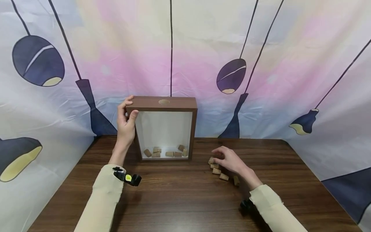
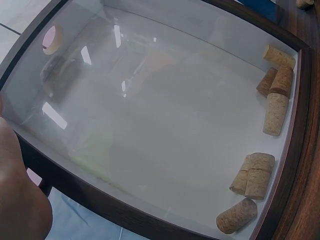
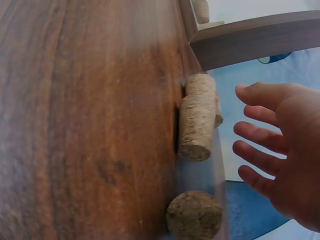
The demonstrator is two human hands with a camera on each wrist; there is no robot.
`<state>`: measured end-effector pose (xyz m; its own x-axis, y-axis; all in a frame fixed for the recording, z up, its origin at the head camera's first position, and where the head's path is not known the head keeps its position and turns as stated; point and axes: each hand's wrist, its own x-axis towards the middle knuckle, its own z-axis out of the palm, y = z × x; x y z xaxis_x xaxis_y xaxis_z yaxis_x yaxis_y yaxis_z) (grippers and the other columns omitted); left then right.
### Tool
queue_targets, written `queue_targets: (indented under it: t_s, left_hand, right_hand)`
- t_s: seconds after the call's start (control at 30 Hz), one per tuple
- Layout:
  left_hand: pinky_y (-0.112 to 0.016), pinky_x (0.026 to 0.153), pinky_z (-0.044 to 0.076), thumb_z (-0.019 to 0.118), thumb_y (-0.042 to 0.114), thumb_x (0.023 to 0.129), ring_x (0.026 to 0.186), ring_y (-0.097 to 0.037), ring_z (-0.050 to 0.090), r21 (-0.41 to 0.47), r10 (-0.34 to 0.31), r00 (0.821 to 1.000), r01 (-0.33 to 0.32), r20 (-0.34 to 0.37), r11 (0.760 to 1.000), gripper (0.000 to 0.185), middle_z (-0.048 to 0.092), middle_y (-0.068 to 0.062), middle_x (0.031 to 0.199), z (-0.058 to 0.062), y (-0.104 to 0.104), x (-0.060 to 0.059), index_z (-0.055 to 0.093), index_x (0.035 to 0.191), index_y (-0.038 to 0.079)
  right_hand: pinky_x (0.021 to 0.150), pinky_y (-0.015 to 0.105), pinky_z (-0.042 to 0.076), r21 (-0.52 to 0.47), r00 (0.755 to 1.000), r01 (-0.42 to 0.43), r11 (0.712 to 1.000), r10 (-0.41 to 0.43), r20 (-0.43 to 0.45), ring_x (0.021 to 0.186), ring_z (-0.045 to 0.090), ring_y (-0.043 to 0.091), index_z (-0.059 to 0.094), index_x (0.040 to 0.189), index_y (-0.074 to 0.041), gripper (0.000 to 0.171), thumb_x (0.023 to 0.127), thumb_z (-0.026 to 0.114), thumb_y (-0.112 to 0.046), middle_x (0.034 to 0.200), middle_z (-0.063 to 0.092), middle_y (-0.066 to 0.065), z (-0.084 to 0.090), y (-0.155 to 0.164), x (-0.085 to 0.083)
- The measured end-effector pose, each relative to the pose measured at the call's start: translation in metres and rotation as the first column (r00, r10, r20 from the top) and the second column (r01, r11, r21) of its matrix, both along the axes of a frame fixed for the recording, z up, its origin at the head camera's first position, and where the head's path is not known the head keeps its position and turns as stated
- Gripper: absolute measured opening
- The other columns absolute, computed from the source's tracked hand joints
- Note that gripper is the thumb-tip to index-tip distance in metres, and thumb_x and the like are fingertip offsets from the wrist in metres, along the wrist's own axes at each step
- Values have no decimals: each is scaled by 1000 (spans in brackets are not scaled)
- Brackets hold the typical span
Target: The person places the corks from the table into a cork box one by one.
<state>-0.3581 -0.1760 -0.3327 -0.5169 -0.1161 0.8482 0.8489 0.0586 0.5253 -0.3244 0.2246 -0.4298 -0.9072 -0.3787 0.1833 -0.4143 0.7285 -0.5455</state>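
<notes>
My left hand [image 1: 126,127] grips the upper left corner of a brown wooden shadow box [image 1: 195,129], thumb on the front and fingers over the top and side. The box stands upright on the table, with a clear front and a round hole [image 1: 164,101] in its top. Several corks [image 2: 276,114] lie along the bottom inside. To the right, my right hand [image 1: 232,161] hovers over a short row of loose corks [image 1: 216,171]. In the right wrist view its fingers [image 3: 260,136] are spread and loosely bent, apart from the corks, with nothing between them.
The dark wood-grain table [image 1: 174,193] spreads in front of the box. Behind it hangs a pastel cloth [image 1: 139,48] printed with dark lamps. One cork [image 1: 236,180] lies apart from the row, beside my right wrist.
</notes>
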Motion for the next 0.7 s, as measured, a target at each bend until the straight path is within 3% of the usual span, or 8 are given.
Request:
queue_targets:
  t_s: [0.1,0.33,0.7]
  left_hand:
    - [-22,84,34,55,24,102,119,-10,45,2,6,1000,-6,-6,1000,45,38,-20,152,0,0,-1,39,128,-9]
    - [-23,85,35,54,25,102,122,-12,44,-9,28,1000,-28,-2,1000,46,37,-18,154,-11,-7,-19,38,131,-7]
    - [-23,85,35,54,25,101,127,-14,43,-6,21,1000,-21,-2,1000,48,36,-19,154,-15,-8,-22,37,131,-8]
  right_hand:
    - [92,46,51,16,1000,-1,1000,0,18,112,63,27,63,128,-7,37,96,68,-26,125,64,9,-4,0,-1]
    - [94,48,49,33,999,10,999,-11,32,113,62,27,65,127,-8,37,96,69,-28,124,66,7,-7,-2,-3]
    - [89,44,52,44,998,18,999,-20,59,108,65,24,68,121,-8,31,96,68,-25,119,69,6,-8,-5,-3]
